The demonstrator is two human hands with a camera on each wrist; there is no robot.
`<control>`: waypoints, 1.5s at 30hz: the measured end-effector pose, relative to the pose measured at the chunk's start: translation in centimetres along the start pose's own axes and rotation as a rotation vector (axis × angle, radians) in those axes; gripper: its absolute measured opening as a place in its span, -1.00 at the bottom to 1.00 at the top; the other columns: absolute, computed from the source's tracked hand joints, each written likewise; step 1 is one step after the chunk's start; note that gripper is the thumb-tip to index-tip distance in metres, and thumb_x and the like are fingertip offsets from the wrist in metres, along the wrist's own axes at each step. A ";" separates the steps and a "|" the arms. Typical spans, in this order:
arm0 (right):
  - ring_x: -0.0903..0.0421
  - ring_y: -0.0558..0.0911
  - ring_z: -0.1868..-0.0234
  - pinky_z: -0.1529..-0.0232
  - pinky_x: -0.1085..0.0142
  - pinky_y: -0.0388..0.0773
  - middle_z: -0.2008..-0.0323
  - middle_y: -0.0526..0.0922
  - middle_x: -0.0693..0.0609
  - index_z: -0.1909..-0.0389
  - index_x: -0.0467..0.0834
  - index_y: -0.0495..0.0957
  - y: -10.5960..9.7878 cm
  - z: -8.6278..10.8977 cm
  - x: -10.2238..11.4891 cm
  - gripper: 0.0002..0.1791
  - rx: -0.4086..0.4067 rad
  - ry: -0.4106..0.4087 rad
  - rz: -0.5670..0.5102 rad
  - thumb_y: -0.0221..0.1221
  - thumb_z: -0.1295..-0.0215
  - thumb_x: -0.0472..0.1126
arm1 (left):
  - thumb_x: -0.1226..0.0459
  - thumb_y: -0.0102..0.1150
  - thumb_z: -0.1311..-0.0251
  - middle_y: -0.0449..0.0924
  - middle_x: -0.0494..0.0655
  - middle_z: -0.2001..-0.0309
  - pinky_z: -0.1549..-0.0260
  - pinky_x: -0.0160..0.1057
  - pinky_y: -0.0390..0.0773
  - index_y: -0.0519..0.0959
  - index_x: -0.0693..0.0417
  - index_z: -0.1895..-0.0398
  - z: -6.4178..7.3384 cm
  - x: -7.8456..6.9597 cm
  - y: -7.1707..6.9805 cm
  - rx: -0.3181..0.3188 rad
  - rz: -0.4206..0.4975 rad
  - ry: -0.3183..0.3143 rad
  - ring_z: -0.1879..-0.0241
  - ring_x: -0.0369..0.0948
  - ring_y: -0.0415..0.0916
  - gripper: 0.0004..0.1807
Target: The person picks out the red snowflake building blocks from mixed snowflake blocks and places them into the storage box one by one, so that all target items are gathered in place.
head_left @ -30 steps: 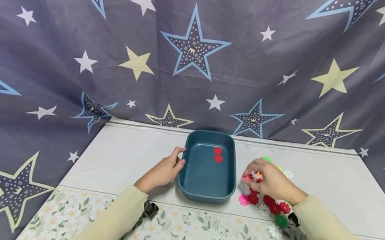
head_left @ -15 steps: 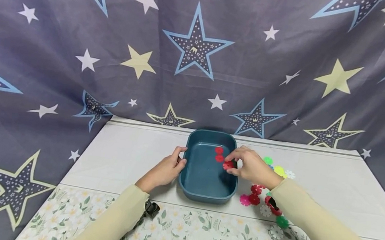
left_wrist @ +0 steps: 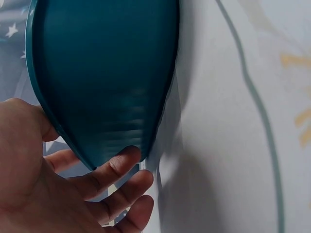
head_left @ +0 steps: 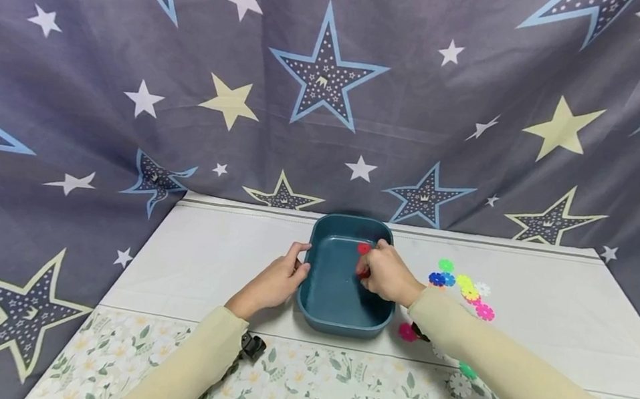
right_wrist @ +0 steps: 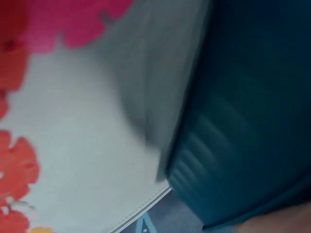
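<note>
A deep blue-green plastic basin (head_left: 337,296) stands on the table. My left hand (head_left: 272,284) holds its left side, with the index finger at the rim; in the left wrist view, the fingers (left_wrist: 129,158) lie against the outer wall. My right hand (head_left: 388,272) reaches over the right rim into the basin, fingers curled downward. A bit of a red snowflake disc (head_left: 363,274) shows at its fingertips, mostly hidden. Above it, another red snowflake disc (head_left: 364,248) lies on the basin floor. The right wrist view shows the basin's outer wall (right_wrist: 228,126), but the fingertips are out of sight.
Right of the basin lie loose snowflake discs: green (head_left: 446,265), blue (head_left: 437,279), yellow (head_left: 464,281), white (head_left: 482,289) and pink (head_left: 484,311). More lie under the right forearm, including a pink one (head_left: 408,332). A star-patterned curtain (head_left: 311,171) hangs behind the table.
From the disc pile my right hand has moved left, carrying a red disc over the rim and down into the basin. My left hand has stayed at the basin's left side.
</note>
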State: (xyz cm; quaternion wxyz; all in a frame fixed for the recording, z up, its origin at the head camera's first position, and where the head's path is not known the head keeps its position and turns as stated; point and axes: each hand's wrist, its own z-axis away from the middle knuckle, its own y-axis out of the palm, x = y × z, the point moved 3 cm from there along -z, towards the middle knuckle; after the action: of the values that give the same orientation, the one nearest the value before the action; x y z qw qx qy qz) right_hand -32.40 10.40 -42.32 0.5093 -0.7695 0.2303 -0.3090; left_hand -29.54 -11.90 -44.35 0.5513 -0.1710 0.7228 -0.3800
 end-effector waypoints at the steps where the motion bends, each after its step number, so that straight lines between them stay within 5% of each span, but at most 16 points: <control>1: 0.06 0.43 0.36 0.28 0.21 0.30 0.51 0.67 0.11 0.53 -0.14 0.71 0.1 0.0 0.1 -0.85 0.015 0.003 0.010 0.44 0.22 -0.35 | 0.22 -0.17 -0.46 0.48 -0.15 0.39 0.40 -0.21 0.42 0.13 0.12 -0.37 0.0 0.0 0.0 0.001 -0.003 0.001 0.47 -0.25 0.41 -0.52; 17: -0.01 0.44 0.29 0.21 0.19 0.46 0.47 0.61 0.01 0.31 -0.27 0.64 -0.7 -0.2 -0.3 -0.72 0.212 0.157 -0.032 0.24 0.13 -0.54 | 0.28 -0.14 -0.44 0.47 -0.15 0.41 0.39 -0.21 0.42 0.16 0.17 -0.35 -0.4 -0.6 0.1 -0.007 -0.018 0.035 0.48 -0.25 0.41 -0.54; 35: 0.01 0.40 0.31 0.24 0.23 0.43 0.41 0.64 -0.01 0.37 -0.24 0.67 -0.8 -0.5 -0.3 -0.76 0.228 0.134 -0.034 0.21 0.08 -0.54 | 0.25 -0.17 -0.45 0.46 -0.12 0.34 0.36 -0.20 0.43 0.15 0.17 -0.35 -0.3 -0.3 0.1 0.001 -0.015 0.019 0.40 -0.25 0.42 -0.54; 45: -0.02 0.37 0.39 0.26 0.19 0.36 0.60 0.52 0.07 0.56 -0.17 0.57 -0.5 -1.2 -0.2 -0.86 0.293 0.214 0.009 0.21 0.00 -0.46 | 0.22 -0.21 -0.47 0.40 -0.09 0.23 0.28 -0.17 0.41 0.07 0.13 -0.43 0.2 -0.1 0.7 -0.023 0.010 0.006 0.32 -0.23 0.39 -0.48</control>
State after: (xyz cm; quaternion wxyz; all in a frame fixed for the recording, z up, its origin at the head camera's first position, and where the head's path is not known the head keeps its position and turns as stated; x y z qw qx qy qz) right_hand -33.34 9.94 -41.53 0.5899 -0.6488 0.2390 -0.4170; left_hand -29.23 -11.42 -44.78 0.5491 -0.1723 0.7296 -0.3695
